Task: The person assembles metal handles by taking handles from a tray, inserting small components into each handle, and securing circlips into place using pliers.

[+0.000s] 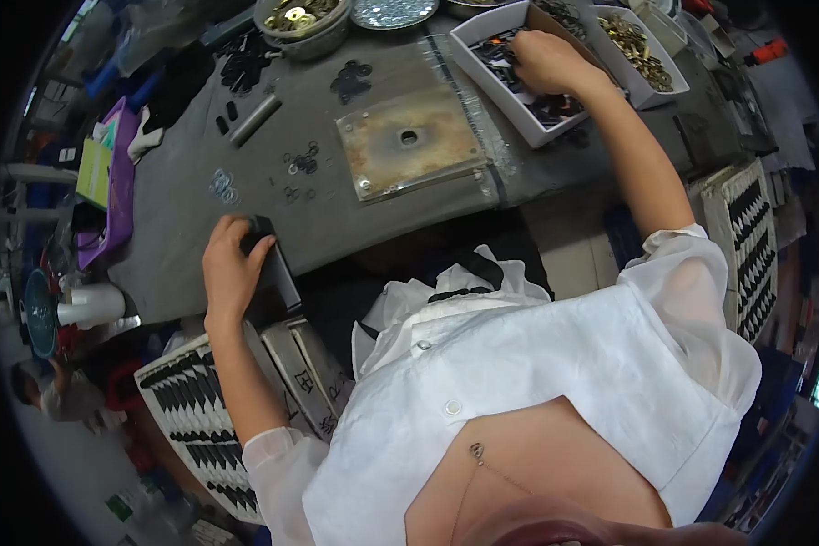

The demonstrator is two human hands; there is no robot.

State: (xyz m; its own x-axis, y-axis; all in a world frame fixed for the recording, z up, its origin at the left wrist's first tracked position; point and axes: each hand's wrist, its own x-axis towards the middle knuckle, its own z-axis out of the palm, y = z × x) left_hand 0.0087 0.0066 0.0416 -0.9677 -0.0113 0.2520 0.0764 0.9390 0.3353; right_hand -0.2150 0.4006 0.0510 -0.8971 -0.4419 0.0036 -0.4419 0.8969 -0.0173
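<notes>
My right hand (548, 62) reaches into a white box (537, 132) of dark flat pieces (555, 107). Its fingers are bent down among them, and whatever they pinch is hidden. At the table's front edge, my left hand (229, 268) curls its thumb and fingers about the upper end of a long, narrow dark piece with a pale side (287, 278). What kind of thing this is I cannot make out. Between the hands lies a stained metal plate (409, 141) with a dark hole in its middle. Small dark rings (305, 162) and clear rings (223, 187) are left of it.
Beside the white box stands another box of brass-coloured parts (642, 55). Bowls of metal pieces (300, 18) line the back. A metal cylinder (257, 120) lies at the left, near a purple tray (118, 200). Racks of black pieces (200, 409) flank me. Another person is at far left.
</notes>
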